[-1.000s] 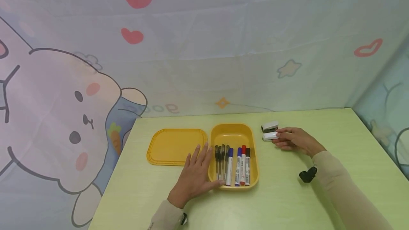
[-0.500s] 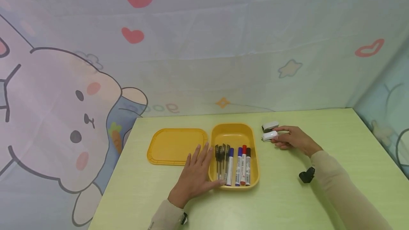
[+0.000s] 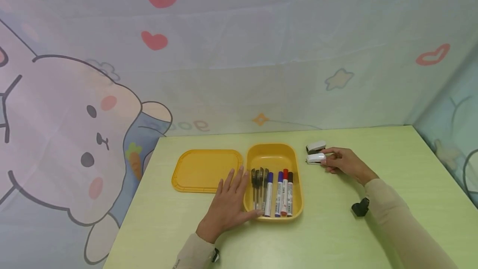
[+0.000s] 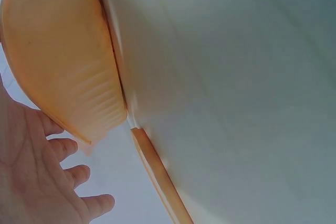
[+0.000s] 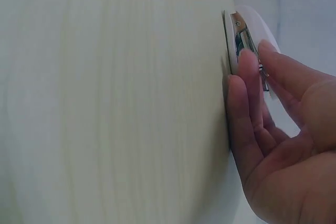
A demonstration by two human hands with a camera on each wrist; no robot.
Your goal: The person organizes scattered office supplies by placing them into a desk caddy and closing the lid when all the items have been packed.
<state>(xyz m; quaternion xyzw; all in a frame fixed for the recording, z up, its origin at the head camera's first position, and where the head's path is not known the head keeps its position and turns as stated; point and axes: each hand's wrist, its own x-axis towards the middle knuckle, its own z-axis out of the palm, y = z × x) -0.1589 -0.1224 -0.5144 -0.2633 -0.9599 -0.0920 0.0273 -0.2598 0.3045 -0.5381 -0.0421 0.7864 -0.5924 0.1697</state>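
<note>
My right hand (image 3: 345,163) pinches the right end of a small white stapler (image 3: 315,158) on the table, right of the yellow box. In the right wrist view, the thumb and fingers (image 5: 251,87) are at the stapler (image 5: 257,30), whose metal inside shows. Just behind it lies a second whitish stapler (image 3: 315,146) with a dark underside. My left hand (image 3: 225,211) rests with straight, spread fingers along the left side of the yellow box (image 3: 274,148), its thumb at the near rim. Inside the box are several black-capped pens (image 3: 257,190) and several markers: blue (image 3: 269,194), red (image 3: 284,194) and black (image 3: 290,196).
A flat yellow lid (image 3: 207,171) lies left of the box. The light green table (image 3: 336,235) meets a printed cloth backdrop (image 3: 239,53) at its far edge. A black wrist device (image 3: 360,207) hangs under the right sleeve.
The white stapler under my right hand has tilted slightly and turned back, staying in about the same place. My left hand, the box and the lid have not moved.
</note>
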